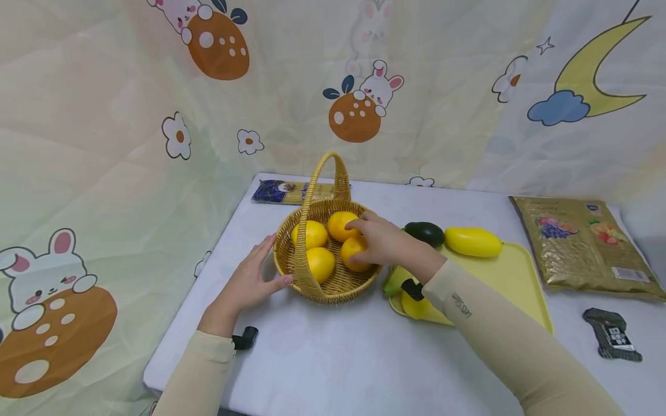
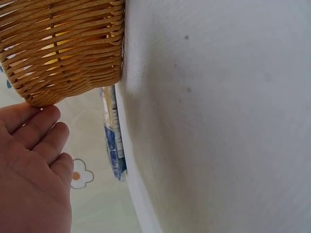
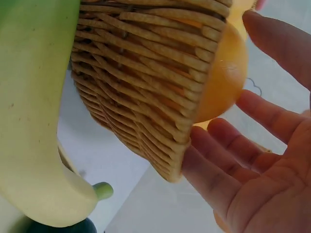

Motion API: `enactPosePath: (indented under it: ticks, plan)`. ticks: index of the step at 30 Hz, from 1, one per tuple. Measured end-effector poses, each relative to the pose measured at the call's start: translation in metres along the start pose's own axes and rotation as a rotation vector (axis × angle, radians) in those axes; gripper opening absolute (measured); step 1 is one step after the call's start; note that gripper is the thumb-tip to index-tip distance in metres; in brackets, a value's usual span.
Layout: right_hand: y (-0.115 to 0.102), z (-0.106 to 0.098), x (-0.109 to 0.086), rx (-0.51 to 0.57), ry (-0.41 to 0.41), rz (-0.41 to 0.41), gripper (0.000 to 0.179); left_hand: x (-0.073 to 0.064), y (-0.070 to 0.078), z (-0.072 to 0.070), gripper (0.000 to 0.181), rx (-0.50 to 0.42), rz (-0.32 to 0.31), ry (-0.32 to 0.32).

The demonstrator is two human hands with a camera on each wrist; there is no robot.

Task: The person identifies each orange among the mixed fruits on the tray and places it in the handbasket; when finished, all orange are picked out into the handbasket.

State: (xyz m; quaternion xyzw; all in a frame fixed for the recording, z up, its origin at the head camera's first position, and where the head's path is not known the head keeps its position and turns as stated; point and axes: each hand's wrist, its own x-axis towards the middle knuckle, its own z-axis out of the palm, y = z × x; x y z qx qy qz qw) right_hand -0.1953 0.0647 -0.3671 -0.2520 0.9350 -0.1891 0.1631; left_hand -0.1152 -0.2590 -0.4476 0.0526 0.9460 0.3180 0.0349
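Observation:
A wicker basket (image 1: 333, 292) with an arched handle stands on the white table, holding several smooth yellow-orange fruits (image 1: 319, 264). At its left rim is my left hand (image 1: 247, 286), fingers along the outside and thumb near the front. Its fingertips meet the rim in the left wrist view, fingers nearly straight. Over the right rim reaches my right hand (image 1: 380, 240), its fingers beside the right-hand fruits. From the right wrist, thumb and fingers are spread around an orange-coloured fruit (image 3: 224, 73), with bare palm showing and one fingertip right at its skin.
Right of the basket, a yellow tray (image 1: 512, 277) carries a yellow oblong item (image 1: 473, 241), a dark green one (image 1: 425, 233) and a long pale green-yellow one (image 3: 34, 111). A pasta packet (image 1: 276, 192) lies behind. Farther right are a gold bag (image 1: 588, 245) and a small black packet (image 1: 613, 334).

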Motion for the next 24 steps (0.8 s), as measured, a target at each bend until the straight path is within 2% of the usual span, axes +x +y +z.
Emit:
enactPosePath:
  ticks: [3, 12, 20, 24]
  plan:
    - [0.001, -0.005, -0.007, 0.02, 0.04, -0.012, 0.073, 0.0, 0.001, -0.001, 0.114, 0.007, -0.005, -0.006]
    - [0.01, -0.026, -0.038, -0.005, 0.211, -0.051, 0.073, -0.002, -0.001, -0.003, 0.113, 0.01, -0.01, -0.014]
    - [0.034, -0.037, -0.067, -0.07, 0.347, -0.004, 0.069, -0.007, -0.002, -0.008, 0.115, 0.016, -0.02, -0.023]
    - [0.045, -0.038, -0.079, -0.117, 0.374, 0.032, 0.07, -0.008, -0.003, -0.01, 0.116, 0.037, -0.02, -0.027]
